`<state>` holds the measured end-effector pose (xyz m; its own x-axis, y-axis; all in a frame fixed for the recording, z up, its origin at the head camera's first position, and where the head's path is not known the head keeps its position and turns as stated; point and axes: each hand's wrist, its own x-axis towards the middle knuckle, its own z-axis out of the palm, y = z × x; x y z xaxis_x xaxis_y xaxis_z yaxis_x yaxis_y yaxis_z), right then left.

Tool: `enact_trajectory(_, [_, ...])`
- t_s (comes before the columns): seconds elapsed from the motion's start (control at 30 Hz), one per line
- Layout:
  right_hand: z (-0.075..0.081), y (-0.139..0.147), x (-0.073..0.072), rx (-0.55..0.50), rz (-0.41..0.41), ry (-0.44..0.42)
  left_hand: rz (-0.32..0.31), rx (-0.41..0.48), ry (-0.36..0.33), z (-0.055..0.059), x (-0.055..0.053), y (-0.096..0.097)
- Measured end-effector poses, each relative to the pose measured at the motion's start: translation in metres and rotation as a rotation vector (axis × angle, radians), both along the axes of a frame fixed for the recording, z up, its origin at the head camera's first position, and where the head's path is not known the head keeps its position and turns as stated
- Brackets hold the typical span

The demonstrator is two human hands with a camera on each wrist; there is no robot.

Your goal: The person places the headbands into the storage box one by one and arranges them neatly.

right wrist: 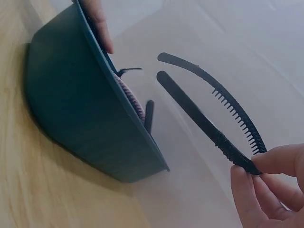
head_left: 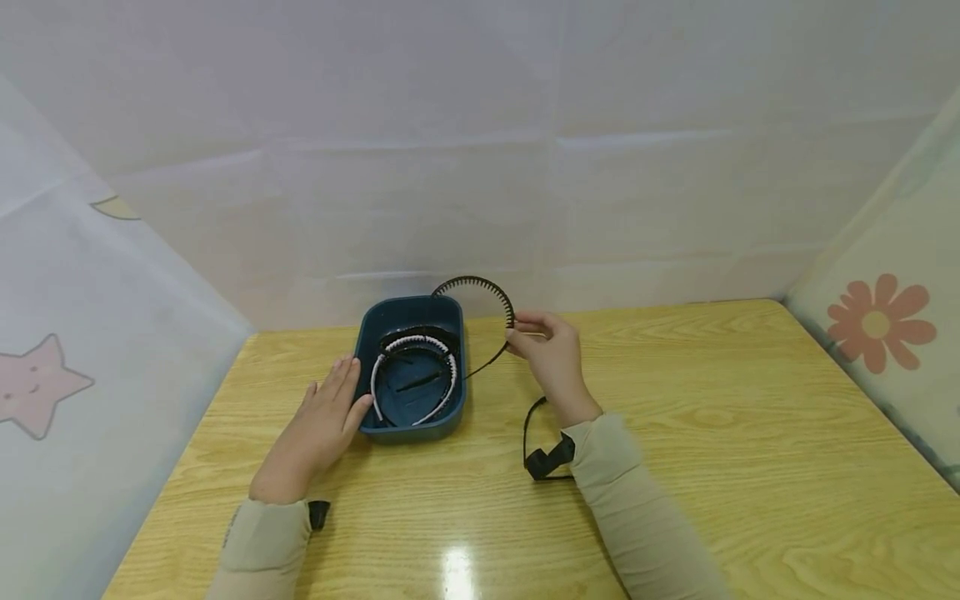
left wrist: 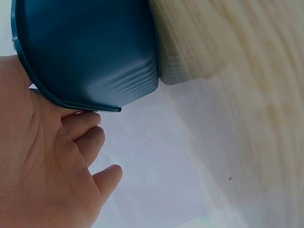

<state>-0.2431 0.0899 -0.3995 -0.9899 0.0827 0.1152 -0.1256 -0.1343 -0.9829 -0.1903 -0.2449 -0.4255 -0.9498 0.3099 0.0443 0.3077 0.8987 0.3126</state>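
My right hand (head_left: 557, 360) pinches a black toothed headband (head_left: 512, 310) between thumb and fingers, raised just right of a dark blue plastic bin (head_left: 459, 421). In the right wrist view the headband (right wrist: 187, 105) shows its teeth, its two ends pointing toward the bin. My left hand (head_left: 322, 425) rests its extended fingers on the bin's left rim; the left wrist view shows the palm (left wrist: 47, 156) against the outside. Inside the bin lie a white headband (head_left: 374, 387) and several black pieces, partly overlapping, including a short black strip (head_left: 417, 382).
A thin black loop (head_left: 525, 433) with a dark chunky piece (head_left: 537, 465) lies on the wooden table (head_left: 720, 417) beside the right wrist, partly hidden by the sleeve. A pale cloth backdrop (head_left: 480, 208) stands behind the table, with printed cloth at both sides.
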Motion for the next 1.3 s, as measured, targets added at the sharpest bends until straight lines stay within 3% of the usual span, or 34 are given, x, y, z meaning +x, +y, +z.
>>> enact_trajectory(0.67, [-0.018, -0.039, 0.010, 0.070, 0.034, 0.088, 0.005, -0.011, -0.004, -0.002, -0.001, -0.002])
enact_trajectory(1.3, [-0.031, -0.060, 0.022, 0.303, 0.049, 0.163, 0.004, -0.008, -0.001, -0.001, -0.001, -0.001])
